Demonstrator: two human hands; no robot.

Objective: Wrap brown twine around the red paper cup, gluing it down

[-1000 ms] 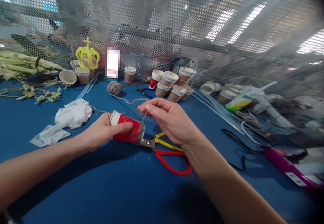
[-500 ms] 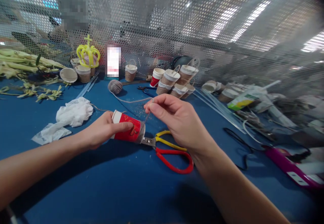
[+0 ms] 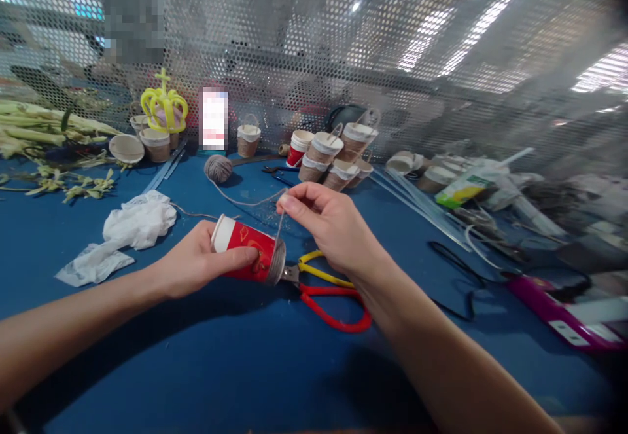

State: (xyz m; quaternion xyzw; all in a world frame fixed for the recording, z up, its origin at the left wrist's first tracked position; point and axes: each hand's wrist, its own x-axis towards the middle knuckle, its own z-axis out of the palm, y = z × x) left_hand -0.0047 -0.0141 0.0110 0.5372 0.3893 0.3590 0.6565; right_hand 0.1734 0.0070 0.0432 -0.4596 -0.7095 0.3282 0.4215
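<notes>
My left hand (image 3: 199,260) is closed around a red and white paper cup (image 3: 243,244), tipped on its side with its rim to the left. Grey yarn (image 3: 278,265) is wound in a band about the cup's base end. Above that end, my right hand (image 3: 318,221) pinches the yarn, which runs taut up from the cup. From the fingers the strand trails back to a grey yarn ball (image 3: 218,169). Scissors (image 3: 336,306) with one yellow and one red handle lie just beyond the cup, their blades hidden behind it.
Brown-wrapped cups (image 3: 321,152) with handles stand in a group at the back. A white cloth (image 3: 137,221) lies at left, near plant stalks (image 3: 44,126). At right are clear sticks (image 3: 426,208), a black cable (image 3: 456,264) and a purple power strip (image 3: 549,306). A perforated screen (image 3: 275,41) rises behind.
The cup has turned slightly in my left hand, showing more of the yarn band. My right hand has shifted a little left, still pinching the strand. The view has moved slightly.
</notes>
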